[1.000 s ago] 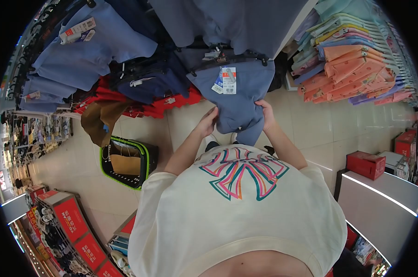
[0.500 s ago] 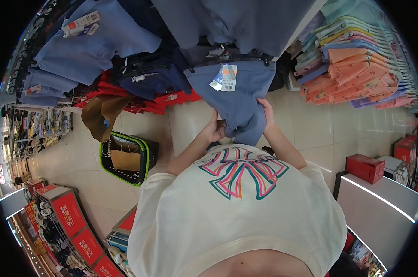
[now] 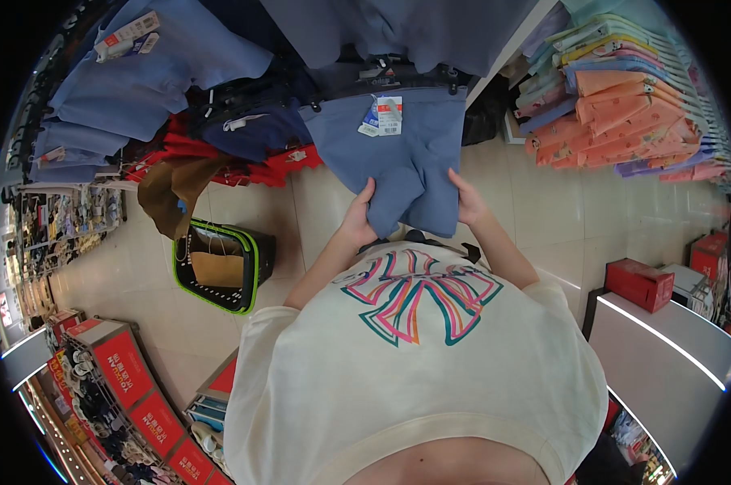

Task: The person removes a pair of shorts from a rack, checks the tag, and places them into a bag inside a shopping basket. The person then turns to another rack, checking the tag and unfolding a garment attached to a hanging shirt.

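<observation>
This is a clothes shop with a shiny pale tiled floor (image 3: 535, 194). Clothes hang in front and on both sides, with peach printed shirts (image 3: 624, 125) on the right. A black plastic basket with a bright green rim (image 3: 266, 257) stands on the floor to the left, and a piece of brown cloth (image 3: 170, 194) hangs just above it.

The blue-grey cloth shorts (image 3: 357, 149) are in the middle, clipped by the waist to a black plastic hanger (image 3: 420, 82). A red and white paper price tag (image 3: 390, 121) lies on the front, near the waist.

The left hand (image 3: 357, 220) grips the lower edge of one leg, thumb on top. The right hand (image 3: 469, 204) holds the outer edge of the other leg, thumb on the cloth. Most of the fingers under the cloth can't be seen.

To do this well, I think both hands should pull softly and the same amount, so the clips don't pop off. The cloth bunches up between the two legs, so it would help to spread it there. A light pinch should be enough, as the cloth looks soft.
</observation>
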A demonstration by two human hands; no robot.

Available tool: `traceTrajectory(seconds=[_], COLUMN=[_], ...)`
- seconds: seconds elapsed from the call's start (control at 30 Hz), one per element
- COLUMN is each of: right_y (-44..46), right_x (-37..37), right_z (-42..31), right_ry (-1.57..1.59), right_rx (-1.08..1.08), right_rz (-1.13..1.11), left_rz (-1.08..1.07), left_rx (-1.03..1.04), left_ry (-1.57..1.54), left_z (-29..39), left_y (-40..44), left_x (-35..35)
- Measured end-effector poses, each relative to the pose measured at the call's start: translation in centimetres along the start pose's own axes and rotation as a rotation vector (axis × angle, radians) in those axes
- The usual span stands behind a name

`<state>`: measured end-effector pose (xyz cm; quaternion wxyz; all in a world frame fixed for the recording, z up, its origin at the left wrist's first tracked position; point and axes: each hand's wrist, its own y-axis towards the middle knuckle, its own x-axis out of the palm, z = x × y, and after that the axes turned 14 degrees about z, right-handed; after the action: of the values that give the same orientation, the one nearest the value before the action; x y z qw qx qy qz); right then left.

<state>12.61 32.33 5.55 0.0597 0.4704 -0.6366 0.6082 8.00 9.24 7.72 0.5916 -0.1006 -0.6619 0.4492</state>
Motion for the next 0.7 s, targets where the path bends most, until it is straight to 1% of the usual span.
traceTrajectory(seconds=[0.07,0.13,0.17,0.27,0.33,0.37,0.43,0.57,0.63,0.7], right_y=[-1.0,-1.6,-1.7,-1.6,-1.8,-2.0,-2.3,-3.9,-4.0,-3.7], right_x=[-0.1,-0.1,-0.1,-0.7,-1.4,-1.7,-2.6,-3.1,-3.6,-4.3], right_z=[0.4,0.7,0.8,1.4,1.1,0.9,0.3,-0.5,-0.8,-1.3], right_ry=[-0.128,-0.394,-0.527,-0.575,-0.532,-0.512,-0.452,-0.439,-0.476,-0.505], right_rx=[0.08,0.027,0.001,-0.017,-0.011,-0.006,-0.004,-0.009,-0.066,-0.102], right_rz=[0.036,-0.016,-0.043,0.018,0.118,0.168,0.181,0.212,0.242,0.268], left_rz=[-0.024,-0.07,-0.055,0.007,0.069,0.101,0.162,0.297,0.365,0.385], left_rx=[0.008,0.021,0.021,0.039,0.076,0.07,0.061,0.155,0.197,0.312], left_ry=[-0.039,-0.062,0.003,0.224,0.405,0.432,0.49,0.489,0.459,0.411], left_z=[-0.4,-0.6,-0.7,-1.0,-1.2,-1.4,-1.7,-3.9,-4.7,-4.9], left_y=[-0.6,-1.2,-1.1,-1.1,-1.7,-2.0,-2.2,-1.6,-1.0,-0.3], left_x=[0.3,0.4,0.0,-1.2,-0.6,-0.4,-0.1,-0.6,-0.9,-1.2])
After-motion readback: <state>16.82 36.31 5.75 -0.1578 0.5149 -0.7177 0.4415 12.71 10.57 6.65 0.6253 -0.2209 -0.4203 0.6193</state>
